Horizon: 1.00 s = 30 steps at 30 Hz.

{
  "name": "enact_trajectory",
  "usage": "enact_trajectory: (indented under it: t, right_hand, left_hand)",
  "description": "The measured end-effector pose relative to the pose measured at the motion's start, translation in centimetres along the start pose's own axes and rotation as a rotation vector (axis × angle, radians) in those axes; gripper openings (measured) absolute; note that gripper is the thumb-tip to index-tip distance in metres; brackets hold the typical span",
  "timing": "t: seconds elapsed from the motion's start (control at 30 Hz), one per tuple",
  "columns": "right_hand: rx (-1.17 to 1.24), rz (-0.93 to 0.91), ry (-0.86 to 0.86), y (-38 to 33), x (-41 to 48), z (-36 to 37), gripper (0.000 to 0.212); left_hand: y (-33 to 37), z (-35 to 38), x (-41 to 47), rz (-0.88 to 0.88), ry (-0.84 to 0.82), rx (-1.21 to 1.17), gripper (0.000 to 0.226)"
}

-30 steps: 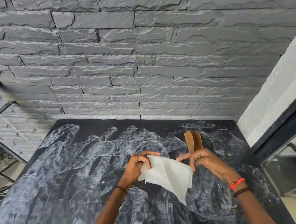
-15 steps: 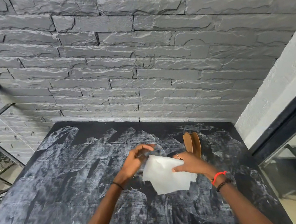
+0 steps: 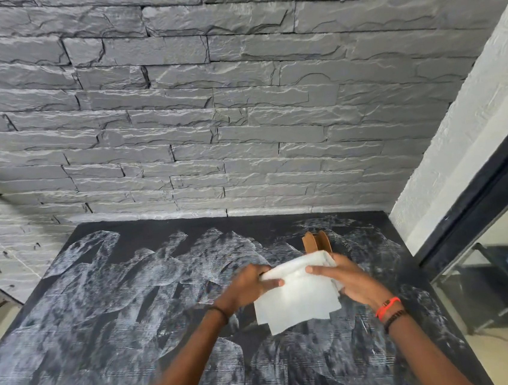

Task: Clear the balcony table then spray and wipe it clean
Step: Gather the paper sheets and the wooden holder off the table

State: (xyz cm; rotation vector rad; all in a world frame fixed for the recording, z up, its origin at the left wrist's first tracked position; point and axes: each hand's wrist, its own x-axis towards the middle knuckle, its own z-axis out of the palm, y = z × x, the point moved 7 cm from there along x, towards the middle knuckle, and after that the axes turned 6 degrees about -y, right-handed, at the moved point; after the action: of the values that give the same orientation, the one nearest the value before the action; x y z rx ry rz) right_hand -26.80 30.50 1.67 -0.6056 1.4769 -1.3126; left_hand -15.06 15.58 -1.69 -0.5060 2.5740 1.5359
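- Head view: the person's two bare forearms reach forward over a dark table (image 3: 110, 326) whose top is covered in pale, streaky smears.
- The left hand (image 3: 247, 287) is closed on the left end of a folded white cloth (image 3: 298, 297) — its fingers curl over the top fold and the thumb presses the front face.
- The right hand (image 3: 348, 278) grips the cloth's right end, thumb laid across the front and the fingers wrapped behind it.
- The cloth is held between both hands above the table's right-centre area; its upper edge is rolled over into a thick fold, and its lower layers hang down in staggered corners. Whether it touches the tabletop cannot be told.
- Just behind the cloth, a brown wooden piece (image 3: 316, 242) with two upright rounded tabs stands on the table; its lower part is hidden by the cloth.
- The left wrist carries a thin dark band (image 3: 220, 312); the right wrist carries an orange band (image 3: 387, 305) and, just below it, a dark beaded bracelet (image 3: 394, 318).
- A grey stacked-stone wall (image 3: 236, 100) rises directly behind the table's far edge.
- To the right, a white textured wall (image 3: 471, 125) meets a black-framed glass door (image 3: 495, 173) — some furniture shows dimly through the glass, too unclear to name.
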Motion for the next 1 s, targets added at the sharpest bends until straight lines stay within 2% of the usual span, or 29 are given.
enact_trajectory:
  t: [0.1,0.17,0.23,0.33,0.5,0.57,0.63,0.7,0.77,0.87,1.0]
  right_hand:
    - [0.392,0.043,0.118,3.3,-0.1,-1.6,0.063]
    - [0.496,0.058,0.17,4.9,0.0,-2.1,0.081]
    - [0.535,0.047,0.195,5.8,0.1,-2.3,0.069]
    - [0.537,-0.024,0.223,5.5,1.1,-4.8,0.048]
    - [0.213,-0.055,0.569,3.3,1.7,-9.1,0.028]
    - [-0.018,-0.025,0.693,1.3,1.9,-11.0,0.021]
    - [-0.354,0.047,0.756,-0.7,2.6,-12.6,0.026]
    - [-0.612,0.122,0.73,-1.8,4.1,-13.6,0.034]
    - [-0.736,0.154,0.658,-2.2,5.8,-14.0,0.038]
    - [-0.802,0.156,0.592,-2.8,7.5,-13.9,0.035]
    - [-0.735,0.165,0.533,-3.1,9.5,-14.0,0.03]
  left_hand:
    - [0.1,1.1,0.8,-0.023,0.089,-0.187,0.018]
    - [0.1,2.0,1.5,-0.034,0.163,-0.355,0.022]
    - [0.2,3.2,2.5,-0.046,0.205,-0.491,0.025]
    - [1.3,6.0,6.1,-0.065,0.191,-0.618,0.009]
    - [1.0,8.0,8.0,-0.214,0.192,-0.686,0.009]
    - [0.1,8.3,8.7,-0.28,0.223,-0.755,0.012]
    - [-0.5,8.0,9.1,-0.309,0.275,-0.706,0.015]
    - [-0.9,7.6,9.7,-0.343,0.318,-0.569,0.015]
    - [-1.0,7.6,10.5,-0.365,0.341,-0.474,0.016]
    - [-0.7,7.9,11.8,-0.35,0.359,-0.468,0.027]
    - [-0.9,8.5,13.4,-0.341,0.341,-0.464,0.008]
